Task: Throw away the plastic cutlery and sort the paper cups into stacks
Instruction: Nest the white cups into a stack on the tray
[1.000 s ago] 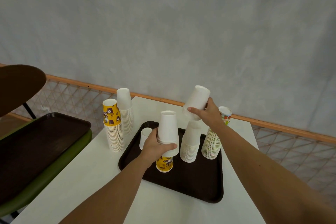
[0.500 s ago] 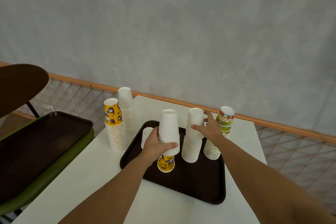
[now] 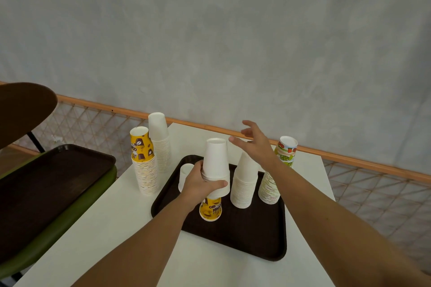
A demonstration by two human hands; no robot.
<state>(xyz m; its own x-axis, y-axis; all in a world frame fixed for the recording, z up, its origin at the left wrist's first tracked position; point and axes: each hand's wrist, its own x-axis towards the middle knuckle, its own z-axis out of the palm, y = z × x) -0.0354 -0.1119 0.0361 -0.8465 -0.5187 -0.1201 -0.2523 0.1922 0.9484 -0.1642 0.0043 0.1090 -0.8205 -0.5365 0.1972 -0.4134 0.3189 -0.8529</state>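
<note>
Right hand (image 3: 256, 144) has just added a cup to white-cup stack (image 3: 243, 184) mid-tray and let go; fingers spread, empty, above it. Left hand (image 3: 200, 187) clamps mixed stack (image 3: 215, 163), yellow cup (image 3: 210, 209) at base, on brown tray (image 3: 245, 240). Sorting likely advancing. Fruit-print stack (image 3: 270, 189) crowds tray's right rim; open room toward near edge. No cutlery in view.

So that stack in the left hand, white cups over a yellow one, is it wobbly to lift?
Probably light: the cup stack is thin paper, and the left hand alone wraps it. Likely crushable, so a hard squeeze could dent it. Tall over its one yellow cup, it may tip if pushed near the top.
</note>
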